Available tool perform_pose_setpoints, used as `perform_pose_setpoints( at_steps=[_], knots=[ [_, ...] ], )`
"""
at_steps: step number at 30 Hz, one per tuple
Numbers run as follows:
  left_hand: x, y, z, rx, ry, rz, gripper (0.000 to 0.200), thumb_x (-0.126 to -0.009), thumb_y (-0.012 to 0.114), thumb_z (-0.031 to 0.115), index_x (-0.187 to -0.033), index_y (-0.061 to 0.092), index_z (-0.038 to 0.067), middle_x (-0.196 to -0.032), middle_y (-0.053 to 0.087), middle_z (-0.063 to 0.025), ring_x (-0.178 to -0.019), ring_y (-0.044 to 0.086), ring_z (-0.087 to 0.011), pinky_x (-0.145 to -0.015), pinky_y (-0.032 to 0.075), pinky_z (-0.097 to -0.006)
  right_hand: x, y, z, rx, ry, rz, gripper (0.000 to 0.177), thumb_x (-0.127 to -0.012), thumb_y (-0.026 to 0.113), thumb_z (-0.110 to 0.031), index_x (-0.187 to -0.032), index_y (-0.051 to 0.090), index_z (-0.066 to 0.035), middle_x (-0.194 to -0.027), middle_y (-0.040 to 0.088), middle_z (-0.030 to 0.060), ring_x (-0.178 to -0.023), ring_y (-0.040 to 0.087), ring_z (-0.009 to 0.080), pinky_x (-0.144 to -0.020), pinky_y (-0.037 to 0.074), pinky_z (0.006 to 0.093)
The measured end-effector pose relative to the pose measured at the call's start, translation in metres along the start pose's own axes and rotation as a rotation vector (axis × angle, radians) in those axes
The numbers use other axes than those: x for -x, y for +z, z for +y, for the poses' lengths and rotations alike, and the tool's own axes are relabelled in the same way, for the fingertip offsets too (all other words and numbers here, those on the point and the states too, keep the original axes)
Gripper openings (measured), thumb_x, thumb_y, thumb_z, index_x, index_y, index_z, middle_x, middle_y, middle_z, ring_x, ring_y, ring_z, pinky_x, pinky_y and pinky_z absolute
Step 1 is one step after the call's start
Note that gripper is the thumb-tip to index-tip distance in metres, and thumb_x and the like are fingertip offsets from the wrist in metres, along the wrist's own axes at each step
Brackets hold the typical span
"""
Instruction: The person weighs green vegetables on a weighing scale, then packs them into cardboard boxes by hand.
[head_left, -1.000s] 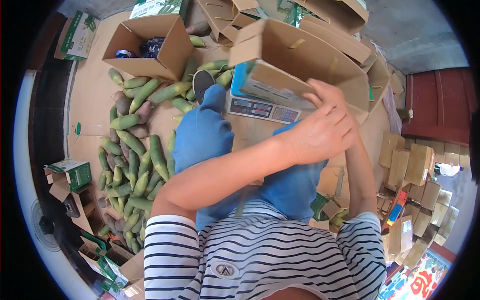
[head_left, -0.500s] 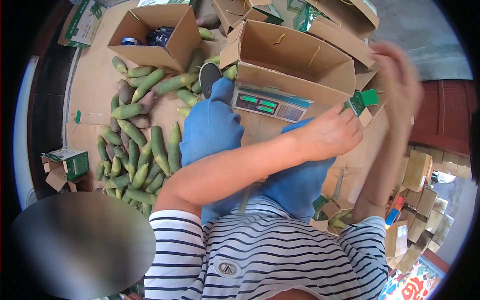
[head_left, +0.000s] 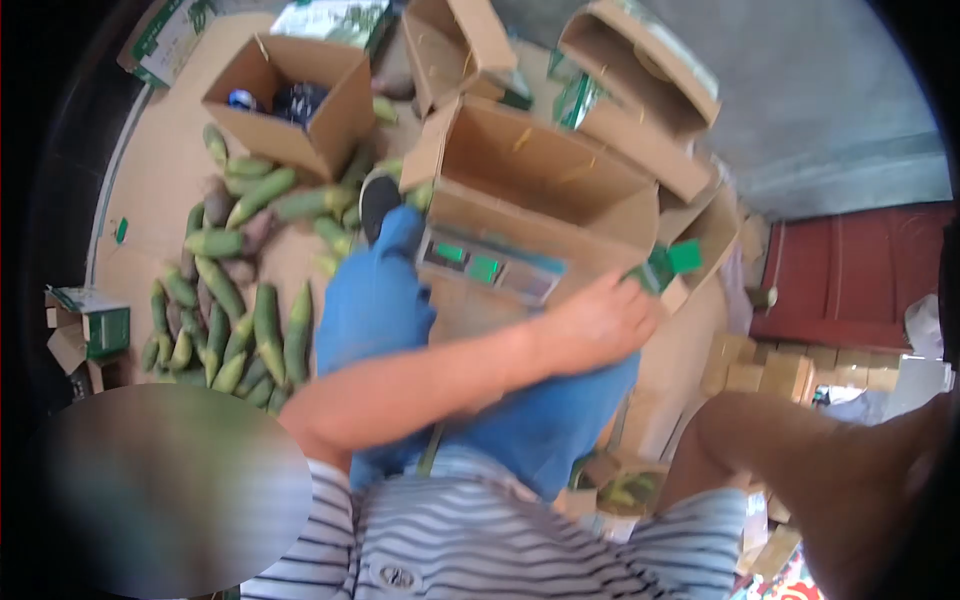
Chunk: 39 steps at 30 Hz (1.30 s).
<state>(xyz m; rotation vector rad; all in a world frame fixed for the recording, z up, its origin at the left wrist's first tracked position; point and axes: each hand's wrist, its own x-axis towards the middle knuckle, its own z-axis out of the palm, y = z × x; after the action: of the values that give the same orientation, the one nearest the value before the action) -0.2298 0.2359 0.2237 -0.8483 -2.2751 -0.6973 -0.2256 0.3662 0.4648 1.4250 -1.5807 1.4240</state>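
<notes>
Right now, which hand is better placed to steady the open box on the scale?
Left, probably. The left hand rests against the near corner of the open cardboard box on the scale. The right forearm lies out to the side, its hand out of frame.

Open brown cardboard box [head_left: 545, 175], flaps raised, upright on a digital scale [head_left: 485, 268], green-printed flap at its right corner
</notes>
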Motion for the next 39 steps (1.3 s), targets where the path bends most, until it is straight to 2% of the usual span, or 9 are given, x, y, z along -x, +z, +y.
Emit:
perform_pose_setpoints(
  at_steps=[3, 5, 6, 8, 10, 18, 20, 32, 39],
  knots=[
    [-0.003, -0.007, 0.002, -0.027, -0.014, -0.137, 0.013, -0.071, 0.052, 0.019, -0.078, 0.056, 0.009, -0.081, 0.053, -0.0071, -0.085, 0.052, -0.0223, -0.078, 0.04, -0.0365, -0.011, -0.02, 0.001, 0.015, -0.017, 0.067, 0.025, -0.09, 0.051, -0.011, -0.112, 0.057, -0.001, -0.109, 0.059, 0.0139, -0.099, 0.057, 0.017, -0.084, 0.045, 0.0264],
    [-0.004, -0.007, 0.001, -0.025, -0.012, -0.103, 0.017, -0.071, 0.051, 0.019, -0.082, 0.056, 0.008, -0.084, 0.054, -0.0078, -0.087, 0.051, -0.0224, -0.081, 0.04, -0.0377, -0.021, -0.03, 0.0, 0.018, -0.028, 0.102, 0.025, -0.09, 0.051, -0.011, -0.112, 0.056, -0.001, -0.109, 0.059, 0.014, -0.099, 0.057, 0.0172, -0.084, 0.045, 0.0265],
    [-0.007, -0.006, 0.0, 0.045, -0.003, -0.049, 0.016, -0.066, 0.053, 0.017, -0.076, 0.053, 0.005, -0.078, 0.051, -0.0091, -0.079, 0.051, -0.0243, -0.075, 0.041, -0.0373, -0.024, -0.033, -0.001, 0.017, -0.036, 0.112, 0.025, -0.09, 0.051, -0.011, -0.112, 0.056, -0.001, -0.11, 0.059, 0.014, -0.099, 0.057, 0.0173, -0.084, 0.045, 0.0265],
    [-0.01, -0.006, -0.001, 0.021, 0.022, -0.084, 0.015, -0.067, 0.053, 0.017, -0.077, 0.053, 0.005, -0.077, 0.051, -0.0087, -0.079, 0.051, -0.0239, -0.075, 0.042, -0.0371, -0.024, -0.033, -0.003, 0.006, -0.043, 0.121, 0.026, -0.09, 0.051, -0.012, -0.112, 0.056, -0.001, -0.11, 0.059, 0.0142, -0.099, 0.057, 0.0175, -0.084, 0.045, 0.0266],
    [-0.015, -0.009, 0.0, -0.068, 0.032, 0.012, 0.015, -0.068, 0.053, 0.017, -0.077, 0.053, 0.006, -0.077, 0.051, -0.0087, -0.079, 0.051, -0.0238, -0.075, 0.042, -0.0374, -0.014, -0.029, -0.003, -0.024, -0.056, 0.139, 0.026, -0.09, 0.051, -0.012, -0.112, 0.056, -0.001, -0.11, 0.058, 0.0143, -0.099, 0.057, 0.0177, -0.084, 0.045, 0.0267],
    [-0.006, 0.001, 0.004, -0.086, -0.025, -0.163, 0.013, -0.073, 0.051, 0.019, -0.078, 0.057, 0.009, -0.079, 0.054, -0.0077, -0.082, 0.052, -0.0233, -0.078, 0.039, -0.0361, 0.013, -0.027, 0.018, -0.008, -0.006, 0.072, 0.027, -0.089, 0.052, -0.012, -0.113, 0.055, 0.0, -0.111, 0.058, 0.0147, -0.1, 0.056, 0.0185, -0.084, 0.045, 0.0271],
    [-0.006, -0.002, 0.002, -0.093, -0.016, -0.09, 0.013, -0.074, 0.051, 0.019, -0.077, 0.059, 0.009, -0.078, 0.055, -0.0073, -0.081, 0.052, -0.0236, -0.077, 0.039, -0.0367, 0.025, -0.022, 0.02, -0.021, 0.02, 0.058, 0.027, -0.089, 0.052, -0.013, -0.113, 0.055, 0.0, -0.111, 0.058, 0.0148, -0.1, 0.056, 0.0187, -0.084, 0.045, 0.0272],
    [-0.01, 0.01, -0.003, -0.111, -0.119, -0.079, 0.012, -0.073, 0.052, 0.017, -0.078, 0.057, 0.008, -0.082, 0.054, -0.0087, -0.08, 0.052, -0.0235, -0.077, 0.04, -0.0366, 0.044, -0.003, 0.033, -0.11, 0.077, 0.005, 0.028, -0.089, 0.052, -0.014, -0.114, 0.054, 0.0, -0.112, 0.057, 0.0155, -0.101, 0.056, 0.0199, -0.085, 0.045, 0.0279],
    [-0.006, 0.005, -0.001, -0.18, -0.139, -0.182, 0.012, -0.073, 0.053, 0.017, -0.076, 0.058, 0.008, -0.074, 0.054, -0.0063, -0.08, 0.053, -0.0233, -0.076, 0.04, -0.0371, 0.067, 0.021, 0.035, -0.177, 0.181, -0.046, 0.029, -0.089, 0.052, -0.014, -0.115, 0.054, 0.0, -0.112, 0.056, 0.0159, -0.102, 0.055, 0.0206, -0.085, 0.045, 0.0282]
  ],
)
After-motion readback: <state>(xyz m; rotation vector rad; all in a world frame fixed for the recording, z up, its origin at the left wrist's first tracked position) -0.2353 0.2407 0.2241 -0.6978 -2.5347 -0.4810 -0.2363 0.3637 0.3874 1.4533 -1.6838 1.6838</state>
